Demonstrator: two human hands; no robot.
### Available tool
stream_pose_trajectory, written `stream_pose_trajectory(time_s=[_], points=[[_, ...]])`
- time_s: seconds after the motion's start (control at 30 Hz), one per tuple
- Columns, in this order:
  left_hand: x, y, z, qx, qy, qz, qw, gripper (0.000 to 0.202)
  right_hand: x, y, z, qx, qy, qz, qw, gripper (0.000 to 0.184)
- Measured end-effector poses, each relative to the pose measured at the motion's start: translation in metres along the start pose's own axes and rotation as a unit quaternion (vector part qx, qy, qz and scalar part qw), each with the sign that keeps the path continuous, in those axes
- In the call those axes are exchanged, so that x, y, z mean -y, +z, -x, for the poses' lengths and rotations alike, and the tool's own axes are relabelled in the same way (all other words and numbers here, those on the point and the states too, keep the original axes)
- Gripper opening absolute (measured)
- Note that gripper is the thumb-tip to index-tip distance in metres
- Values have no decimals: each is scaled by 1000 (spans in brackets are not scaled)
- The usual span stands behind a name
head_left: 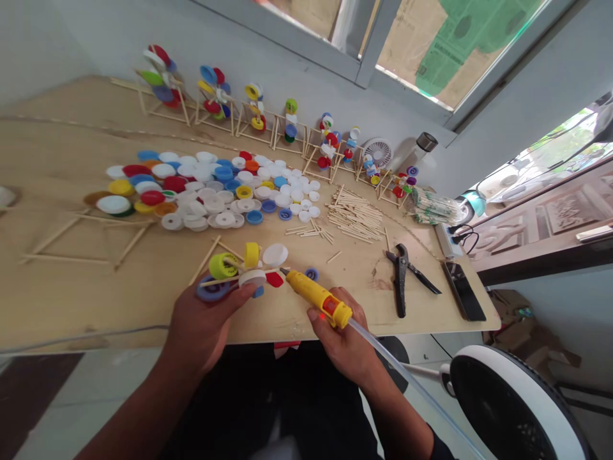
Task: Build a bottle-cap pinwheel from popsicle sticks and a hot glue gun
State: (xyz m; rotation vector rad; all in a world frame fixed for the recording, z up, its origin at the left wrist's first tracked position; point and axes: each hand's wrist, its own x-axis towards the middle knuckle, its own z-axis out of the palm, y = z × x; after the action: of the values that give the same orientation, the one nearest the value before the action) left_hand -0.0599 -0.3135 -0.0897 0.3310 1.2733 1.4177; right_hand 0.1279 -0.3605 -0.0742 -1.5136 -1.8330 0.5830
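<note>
My left hand [204, 326] grips a small pinwheel of coloured bottle caps [242, 267] fixed on thin wooden sticks, held just above the near edge of the wooden table [62, 300]. My right hand [342, 338] is wrapped round a yellow pen-shaped glue tool [318, 297] with a clear tube trailing back from it. The tool's tip points left at the red cap of the pinwheel, almost touching it. A blue cap [311, 273] lies on the table just behind the tool.
A heap of loose bottle caps [211, 191] covers the table's middle, with a pile of short sticks [354, 214] to its right. Finished cap pinwheels [218, 96] stand along the wall. Pliers [401, 275], a phone [463, 291] and a stick frame [76, 246] lie on the table. A white fan [517, 402] stands at lower right.
</note>
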Motion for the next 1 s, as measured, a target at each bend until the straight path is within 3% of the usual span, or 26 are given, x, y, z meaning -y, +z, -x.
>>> stream_pose_trajectory(time_s=[0.53, 1.0], points=[[5, -4, -4, 2, 34, -11, 999, 53, 2, -2, -3, -22, -27, 19, 999, 27], [-2, -1, 1, -12, 9, -2, 1000, 52, 3, -6, -1, -27, -28, 36, 999, 26]])
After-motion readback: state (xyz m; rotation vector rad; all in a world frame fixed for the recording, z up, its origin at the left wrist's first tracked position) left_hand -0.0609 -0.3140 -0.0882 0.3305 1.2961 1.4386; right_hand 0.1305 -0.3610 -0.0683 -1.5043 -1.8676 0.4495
